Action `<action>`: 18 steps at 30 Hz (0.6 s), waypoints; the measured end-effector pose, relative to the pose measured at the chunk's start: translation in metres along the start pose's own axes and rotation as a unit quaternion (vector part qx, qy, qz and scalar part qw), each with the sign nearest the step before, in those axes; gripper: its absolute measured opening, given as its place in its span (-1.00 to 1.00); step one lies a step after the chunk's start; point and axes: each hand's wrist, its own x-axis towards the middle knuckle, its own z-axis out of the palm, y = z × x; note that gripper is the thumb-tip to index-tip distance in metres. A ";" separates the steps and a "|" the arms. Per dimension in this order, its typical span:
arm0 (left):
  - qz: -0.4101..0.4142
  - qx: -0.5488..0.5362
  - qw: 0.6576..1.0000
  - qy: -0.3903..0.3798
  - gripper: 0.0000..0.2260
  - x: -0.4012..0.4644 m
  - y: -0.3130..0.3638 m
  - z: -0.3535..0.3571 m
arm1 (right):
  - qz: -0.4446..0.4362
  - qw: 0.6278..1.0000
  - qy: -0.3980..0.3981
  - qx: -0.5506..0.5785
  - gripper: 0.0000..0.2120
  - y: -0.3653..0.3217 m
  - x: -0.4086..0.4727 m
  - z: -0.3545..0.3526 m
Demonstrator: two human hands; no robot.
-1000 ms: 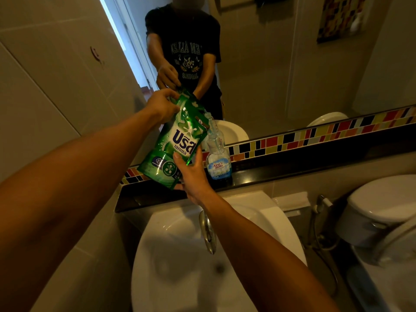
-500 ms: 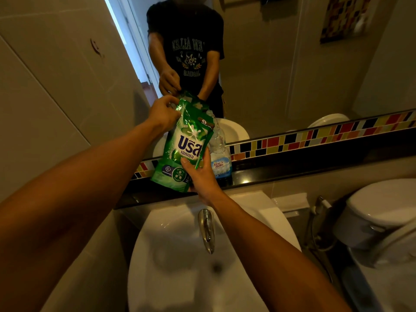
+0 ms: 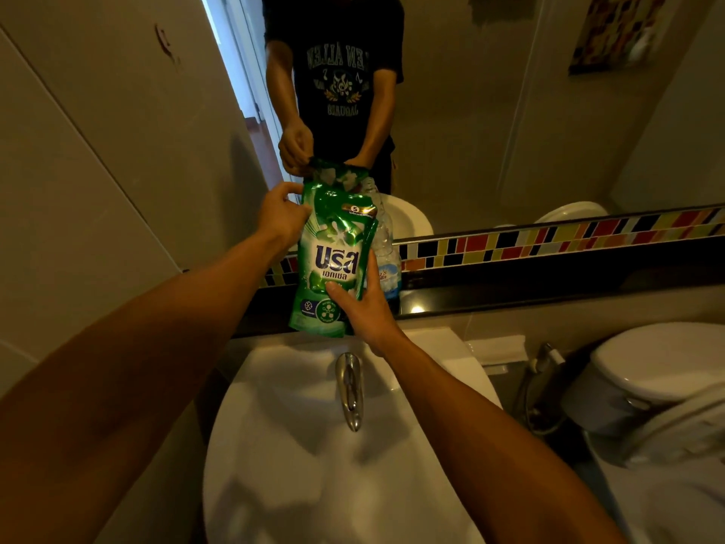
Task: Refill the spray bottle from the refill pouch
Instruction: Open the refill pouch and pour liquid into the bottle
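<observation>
Glossy green plastic refill pouch point(image 3: 333, 261) upright above black ledge point(image 3: 510, 286). Left hand point(image 3: 283, 215) fingers pinching upper left edge. Right hand point(image 3: 363, 310) fingers wrapped round lower right corner. Clear plastic bottle point(image 3: 386, 245) directly behind pouch, on ledge.

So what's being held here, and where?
The green pouch: left hand grips its upper left edge, right hand its lower right side.
</observation>
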 end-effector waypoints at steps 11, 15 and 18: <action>-0.095 -0.129 0.987 0.022 -0.89 -0.021 -0.054 0.007 | 0.042 0.990 0.005 -0.134 0.05 0.022 -0.006 -0.018; -0.118 -0.172 0.978 0.025 -0.90 -0.026 -0.060 -0.001 | 0.038 0.985 0.005 -0.166 -0.04 0.023 0.001 -0.017; -0.124 -0.186 0.975 0.015 -0.89 -0.029 -0.062 -0.019 | 0.032 0.984 -0.002 -0.173 -0.29 0.015 0.008 -0.009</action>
